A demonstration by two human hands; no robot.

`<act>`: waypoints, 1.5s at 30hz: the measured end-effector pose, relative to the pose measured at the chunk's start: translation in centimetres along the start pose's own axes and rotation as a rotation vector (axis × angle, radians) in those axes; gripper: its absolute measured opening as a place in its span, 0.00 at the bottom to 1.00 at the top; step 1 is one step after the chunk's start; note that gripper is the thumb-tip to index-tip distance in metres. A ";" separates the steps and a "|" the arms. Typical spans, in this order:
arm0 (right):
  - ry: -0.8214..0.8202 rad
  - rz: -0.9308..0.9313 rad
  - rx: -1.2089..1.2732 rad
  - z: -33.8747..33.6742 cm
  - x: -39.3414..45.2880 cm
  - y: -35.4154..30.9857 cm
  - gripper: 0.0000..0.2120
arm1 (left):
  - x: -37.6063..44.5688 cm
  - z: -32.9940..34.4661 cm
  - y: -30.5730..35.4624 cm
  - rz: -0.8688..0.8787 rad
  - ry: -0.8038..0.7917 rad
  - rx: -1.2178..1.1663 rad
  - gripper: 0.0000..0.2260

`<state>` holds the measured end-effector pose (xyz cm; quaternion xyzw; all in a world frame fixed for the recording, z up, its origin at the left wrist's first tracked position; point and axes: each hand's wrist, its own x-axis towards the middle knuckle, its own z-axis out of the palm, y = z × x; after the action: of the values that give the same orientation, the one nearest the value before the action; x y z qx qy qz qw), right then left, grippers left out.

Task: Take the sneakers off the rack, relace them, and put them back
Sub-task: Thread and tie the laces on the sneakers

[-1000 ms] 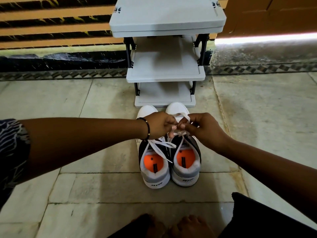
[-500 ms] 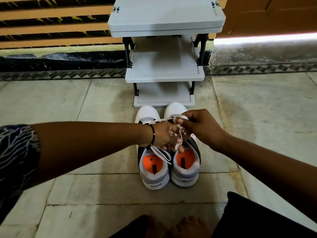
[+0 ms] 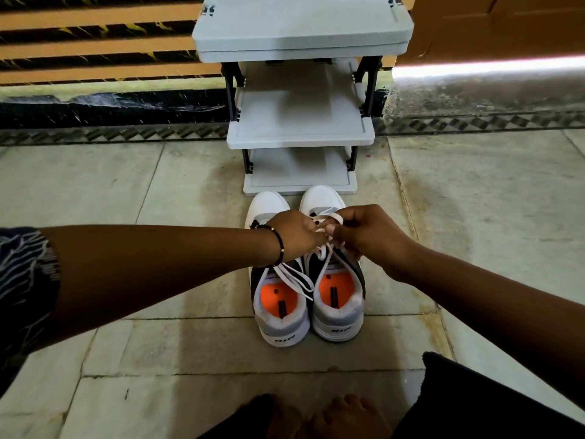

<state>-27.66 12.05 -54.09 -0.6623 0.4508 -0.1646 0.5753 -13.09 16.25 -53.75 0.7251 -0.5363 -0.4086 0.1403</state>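
Two white, grey and black sneakers with orange insoles stand side by side on the floor, heels toward me: the left sneaker (image 3: 280, 315) and the right sneaker (image 3: 338, 299). Both hands meet over the right sneaker's tongue. My left hand (image 3: 297, 232), with a dark bead bracelet on its wrist, pinches the white lace (image 3: 326, 218). My right hand (image 3: 364, 231) holds loops of the same lace. A loose lace end (image 3: 292, 278) trails across the left sneaker's opening. The grey shoe rack (image 3: 300, 134) stands just beyond the toes, its shelves bare.
Pale stone tiles cover the floor around the sneakers. Behind the rack runs a dark patterned border (image 3: 110, 134) and a striped orange wall. My bare feet (image 3: 335, 416) and a dark cloth (image 3: 474, 394) lie at the bottom edge.
My left hand has risen from the tongue toward the toe end and now meets my right hand higher on the lace. The sneakers have stayed in place.
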 end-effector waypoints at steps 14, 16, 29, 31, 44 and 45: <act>0.064 0.024 0.199 -1.0 -1.2 0.0 0.06 | -2.8 -0.1 1.3 -0.222 -0.003 -0.839 0.10; 0.076 0.000 0.163 -1.1 -1.3 0.0 0.06 | -3.2 -0.4 1.1 -0.207 0.095 -0.876 0.13; 0.331 0.242 0.151 -5.1 -1.3 3.2 0.06 | -2.6 -2.3 -4.4 -0.186 0.335 -0.692 0.15; 0.344 0.333 0.154 -5.6 -1.2 4.0 0.06 | -2.4 -2.3 -5.6 -0.225 0.327 -0.650 0.15; 0.263 0.538 0.069 -4.7 -0.8 5.5 0.06 | -1.7 -3.2 -8.0 -0.290 0.280 -0.654 0.12; 0.273 0.543 0.046 -4.6 -0.7 5.7 0.06 | -1.8 -3.1 -7.8 -0.302 0.260 -0.679 0.12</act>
<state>-33.78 10.14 -57.76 -0.4762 0.6808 -0.1024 0.5470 -5.80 20.15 -56.02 0.7538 -0.2356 -0.4835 0.3775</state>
